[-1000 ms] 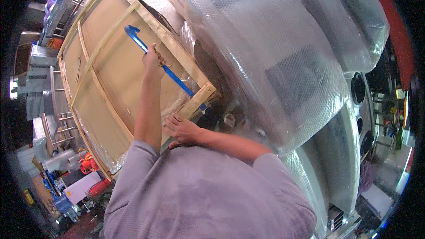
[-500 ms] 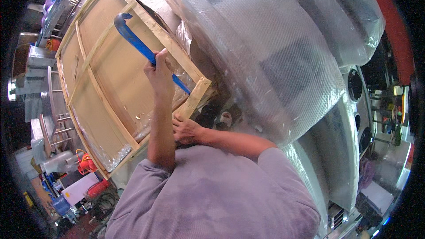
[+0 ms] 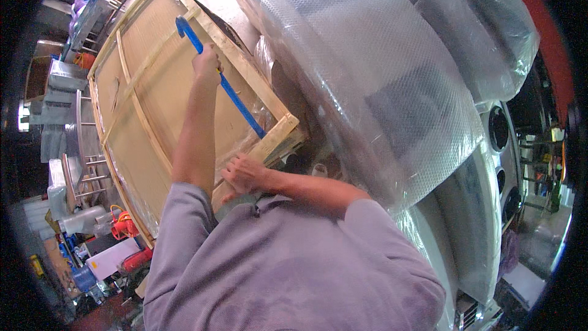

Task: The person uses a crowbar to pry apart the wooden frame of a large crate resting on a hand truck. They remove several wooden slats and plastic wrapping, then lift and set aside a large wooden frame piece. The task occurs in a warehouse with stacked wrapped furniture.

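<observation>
My left hand (image 3: 207,60) is closed around a blue pry bar (image 3: 240,104), below its hooked end. The bar slants across a wooden crate (image 3: 277,110), its lower tip against the inside of the near rail, close to the right corner. My right hand (image 3: 246,173) grips that near rail to the left of the tip, fingers curled over the wood. Tan cardboard (image 3: 162,101) fills the crate behind thin wooden slats. Torn clear plastic film (image 3: 262,116) shows around the bar's tip.
Large bubble-wrapped bundles (image 3: 380,79) stand close along the crate's right side. At far left are a metal ladder (image 3: 89,147), an orange object (image 3: 124,225) and a cluttered pile of tools. A white unit with round dark openings (image 3: 499,129) stands at right.
My left hand has moved farther from me and closer to the hook, and the bar lies lower over the crate. My right hand has slid left along the near rail.
</observation>
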Tool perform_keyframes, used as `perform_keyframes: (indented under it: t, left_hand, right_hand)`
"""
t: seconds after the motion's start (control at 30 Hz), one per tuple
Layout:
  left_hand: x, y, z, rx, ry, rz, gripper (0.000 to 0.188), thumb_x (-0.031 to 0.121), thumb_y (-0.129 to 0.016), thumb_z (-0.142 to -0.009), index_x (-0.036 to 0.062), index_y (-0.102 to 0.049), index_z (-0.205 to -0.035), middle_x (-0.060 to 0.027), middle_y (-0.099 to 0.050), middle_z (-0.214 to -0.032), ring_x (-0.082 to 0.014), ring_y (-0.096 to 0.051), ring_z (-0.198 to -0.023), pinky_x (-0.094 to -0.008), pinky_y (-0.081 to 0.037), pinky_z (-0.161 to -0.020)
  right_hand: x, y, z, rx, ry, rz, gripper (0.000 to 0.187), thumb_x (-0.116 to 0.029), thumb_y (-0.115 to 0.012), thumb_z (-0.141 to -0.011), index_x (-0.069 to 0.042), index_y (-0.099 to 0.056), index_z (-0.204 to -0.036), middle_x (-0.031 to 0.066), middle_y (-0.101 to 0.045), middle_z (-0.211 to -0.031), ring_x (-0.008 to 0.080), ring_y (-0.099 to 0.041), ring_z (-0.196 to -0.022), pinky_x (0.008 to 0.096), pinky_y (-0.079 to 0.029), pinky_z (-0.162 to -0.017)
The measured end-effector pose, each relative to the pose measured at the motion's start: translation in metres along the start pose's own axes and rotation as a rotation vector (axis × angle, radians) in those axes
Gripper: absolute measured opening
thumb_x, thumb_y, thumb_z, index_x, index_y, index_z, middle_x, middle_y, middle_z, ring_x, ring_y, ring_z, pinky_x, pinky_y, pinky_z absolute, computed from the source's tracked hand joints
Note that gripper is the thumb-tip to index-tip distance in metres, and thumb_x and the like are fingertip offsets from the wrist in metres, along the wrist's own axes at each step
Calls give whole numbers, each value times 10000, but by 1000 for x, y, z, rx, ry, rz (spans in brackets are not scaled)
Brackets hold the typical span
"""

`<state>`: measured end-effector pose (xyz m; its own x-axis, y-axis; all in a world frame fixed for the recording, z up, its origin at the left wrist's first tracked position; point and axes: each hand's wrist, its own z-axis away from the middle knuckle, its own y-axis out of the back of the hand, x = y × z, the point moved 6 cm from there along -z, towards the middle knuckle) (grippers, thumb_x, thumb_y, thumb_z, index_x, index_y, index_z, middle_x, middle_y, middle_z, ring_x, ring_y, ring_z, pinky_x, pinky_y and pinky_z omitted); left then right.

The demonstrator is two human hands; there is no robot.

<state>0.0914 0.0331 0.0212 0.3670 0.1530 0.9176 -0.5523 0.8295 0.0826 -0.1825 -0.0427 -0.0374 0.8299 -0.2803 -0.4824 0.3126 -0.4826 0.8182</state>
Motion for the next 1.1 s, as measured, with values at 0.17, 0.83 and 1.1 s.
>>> perform_keyframes:
  t: [0.17, 0.83, 1.1]
  left_hand:
    - [19, -23, 37, 138, -295, -29, 288, 253, -620, -892, 70, -531, -688, 0, -469, -553, -128, -464, -493, -358, -383, -473]
    - [195, -70, 429, -335, -1158, 319, 338, 70, -588, -916, 72, -456, -605, 31, -407, -554, -72, -366, -512, -288, -265, -467]
    - [207, -73, 481, -486, -1162, 112, 227, 175, -640, -861, 41, -570, -692, -93, -484, -550, -196, -515, -497, -346, -399, -489]
  right_hand:
    - [10, -61, -13, -179, 86, 73, 800, -781, -558, -798, -39, -686, -1068, 190, -683, -1075, 321, -641, -1060, 437, -474, -915]
    - [10, 125, -24, 69, -175, -340, 321, -276, -753, -768, -6, -633, -890, 194, -703, -874, 355, -692, -794, 424, -514, -688]
    - [46, 137, -27, 530, -125, -785, 277, -217, -793, -686, -4, -636, -767, 203, -632, -691, 259, -612, -590, 401, -471, -565]
